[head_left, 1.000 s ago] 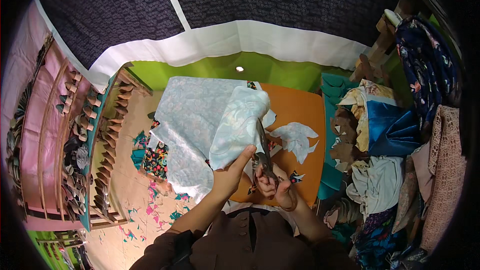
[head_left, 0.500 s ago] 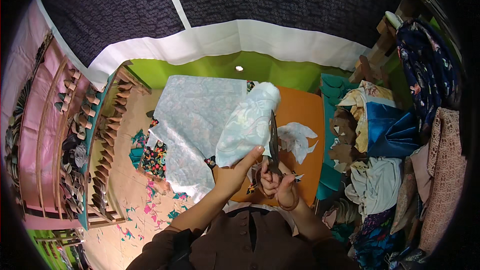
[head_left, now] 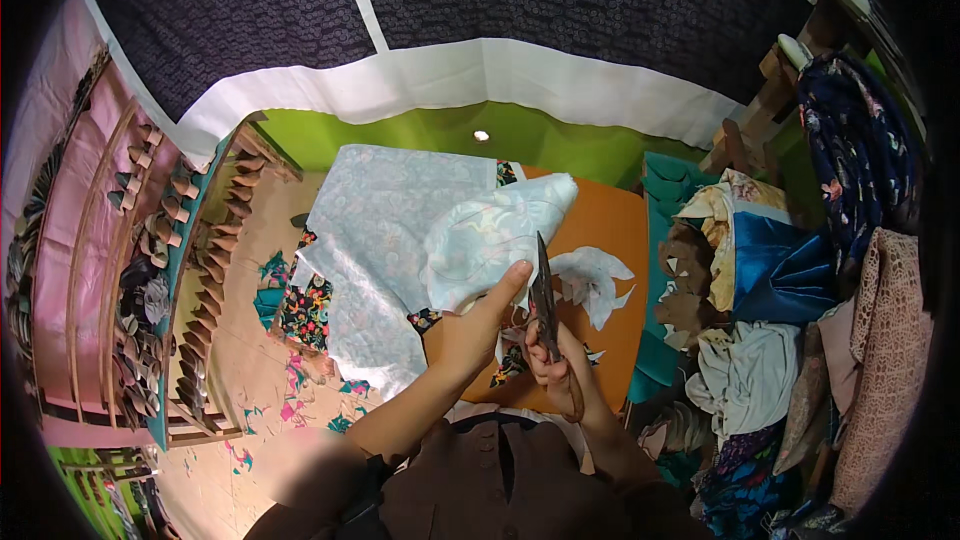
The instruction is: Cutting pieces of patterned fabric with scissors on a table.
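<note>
A pale, faintly patterned piece of fabric is pinched in my left hand, with the thumb lying on top of it. My right hand is wrapped round the handles of a pair of dark scissors. The blades point away from me, just right of the fabric's edge. Below lies a larger sheet of pale-backed fabric, its dark floral side showing at the left corner. A loose white fabric scrap rests right of the scissors.
The orange table carries the fabric. Wooden racks with shoe lasts stand at left. Colourful offcuts litter the floor. Piled cloths, including a blue satin one and a white one, fill the right side beside stacked teal pieces.
The held fabric has turned, its far end tilting to the right and its near part spreading left. The scissors have drawn slightly back toward me, away from the fabric's edge.
</note>
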Tool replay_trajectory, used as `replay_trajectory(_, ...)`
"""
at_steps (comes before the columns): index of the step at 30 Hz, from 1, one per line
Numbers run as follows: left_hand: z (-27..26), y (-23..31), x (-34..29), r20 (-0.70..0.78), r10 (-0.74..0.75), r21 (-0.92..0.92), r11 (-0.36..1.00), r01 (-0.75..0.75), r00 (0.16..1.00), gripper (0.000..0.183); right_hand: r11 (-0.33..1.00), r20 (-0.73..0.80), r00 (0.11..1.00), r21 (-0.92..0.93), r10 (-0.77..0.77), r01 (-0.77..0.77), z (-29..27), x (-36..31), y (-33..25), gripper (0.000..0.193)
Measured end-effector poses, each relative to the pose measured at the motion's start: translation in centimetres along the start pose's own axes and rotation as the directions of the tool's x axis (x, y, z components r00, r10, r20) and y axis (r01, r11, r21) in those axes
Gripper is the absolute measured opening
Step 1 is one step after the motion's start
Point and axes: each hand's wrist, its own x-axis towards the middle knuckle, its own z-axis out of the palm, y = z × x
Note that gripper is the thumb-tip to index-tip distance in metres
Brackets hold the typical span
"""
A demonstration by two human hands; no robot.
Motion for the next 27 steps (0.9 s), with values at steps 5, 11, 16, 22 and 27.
replay_trajectory(5,0.0,-0.6,0.0,0.007,0.064,0.125,0.990,-0.064,0.998,0.028,0.998,-0.035,0.999,0.049,-0.041,0.042,-0.2,0.3,-0.1,0.079)
replay_trajectory(11,-0.7,-0.6,0.5,0.035,0.048,0.111,0.993,-0.052,0.998,0.025,0.961,0.057,0.991,0.242,0.124,-0.134,-0.1,0.1,-1.0,0.090)
replay_trajectory(16,-1.0,0.8,0.7,0.164,0.031,0.163,0.985,-0.058,0.986,0.023,0.944,0.163,0.966,0.233,0.199,-0.234,-2.1,0.6,0.2,0.091)
replay_trajectory(22,-1.3,0.6,0.8,0.263,0.067,0.137,0.985,-0.106,0.962,0.026,0.966,0.171,0.974,0.185,0.152,-0.183,-2.3,0.4,-1.4,0.088)
replay_trajectory(27,-1.2,1.1,1.0,0.283,0.072,0.134,0.984,-0.114,0.956,0.032,0.979,0.116,0.982,0.123,0.149,-0.163,-2.2,-0.1,-2.6,0.086)
